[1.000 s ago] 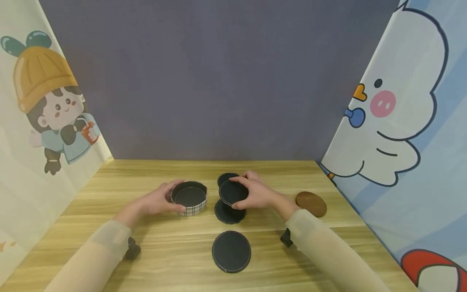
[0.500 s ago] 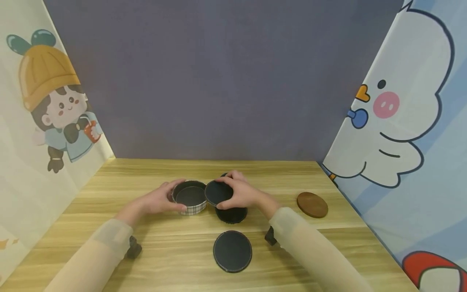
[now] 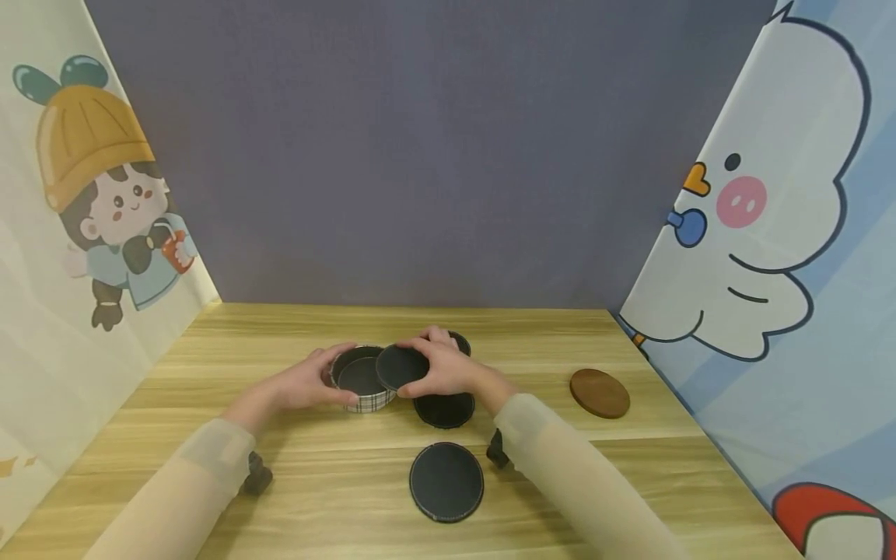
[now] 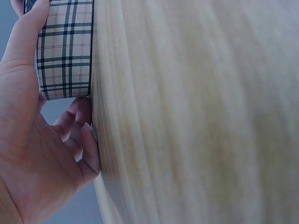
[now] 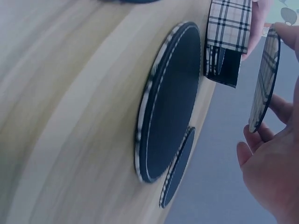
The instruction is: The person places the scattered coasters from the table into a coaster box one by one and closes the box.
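My left hand (image 3: 306,383) grips the side of a round coaster holder (image 3: 373,402), which has a tartan outer wall and a dark inside. In the left wrist view the holder (image 4: 65,51) stands on the table. Between thumb and fingers of my right hand (image 3: 449,372) is a round black coaster (image 3: 399,367), raised and partly over the holder's right rim. The right wrist view shows this coaster's tartan underside (image 5: 266,79) and a notch in the holder's wall (image 5: 229,23). Beneath the right hand lie a black coaster (image 3: 444,411) and, farther back, another partly hidden coaster (image 3: 462,342).
Nearer the front, a black coaster (image 3: 446,482) lies flat on the wood-grain table (image 3: 336,490). A brown wooden disc (image 3: 600,393) lies at the right. A grey panel (image 3: 420,155) rises behind the table, with printed cartoon panels on both sides.
My right hand has carried the coaster leftward, from above the other coasters to the holder's right rim. The left hand keeps its grip on the holder.
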`<state>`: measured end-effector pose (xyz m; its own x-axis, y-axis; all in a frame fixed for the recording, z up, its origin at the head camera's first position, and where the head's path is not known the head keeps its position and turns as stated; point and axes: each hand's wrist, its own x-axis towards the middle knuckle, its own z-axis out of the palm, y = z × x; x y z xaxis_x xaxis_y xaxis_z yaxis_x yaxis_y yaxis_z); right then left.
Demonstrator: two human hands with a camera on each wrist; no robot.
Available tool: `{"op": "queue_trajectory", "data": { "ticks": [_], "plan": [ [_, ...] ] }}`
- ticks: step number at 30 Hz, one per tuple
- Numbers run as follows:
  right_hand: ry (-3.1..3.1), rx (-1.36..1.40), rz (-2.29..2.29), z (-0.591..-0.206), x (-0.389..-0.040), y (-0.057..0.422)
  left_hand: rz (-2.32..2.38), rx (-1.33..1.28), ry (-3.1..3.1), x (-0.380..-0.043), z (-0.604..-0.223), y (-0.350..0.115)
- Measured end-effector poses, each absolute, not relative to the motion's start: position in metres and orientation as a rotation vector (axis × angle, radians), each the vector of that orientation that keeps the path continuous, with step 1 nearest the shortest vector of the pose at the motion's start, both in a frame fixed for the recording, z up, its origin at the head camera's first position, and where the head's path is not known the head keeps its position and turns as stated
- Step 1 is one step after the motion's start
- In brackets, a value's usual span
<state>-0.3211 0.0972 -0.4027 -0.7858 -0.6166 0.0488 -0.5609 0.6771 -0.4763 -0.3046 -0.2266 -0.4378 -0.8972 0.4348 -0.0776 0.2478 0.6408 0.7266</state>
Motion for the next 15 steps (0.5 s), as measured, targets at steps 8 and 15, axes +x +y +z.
{"op": "queue_trajectory", "data": {
  "ticks": [8,15],
  "plan": [
    [2.758,-1.013,-0.729,-0.410,-0.328,0.076,1.082,0.556,2.613,-0.304,-0.437,-0.227],
    [2.765,-1.027,-0.704,-0.415,-0.333,0.061,1.095,0.562,2.590,-0.303,-0.437,-0.227]
  ]
}}
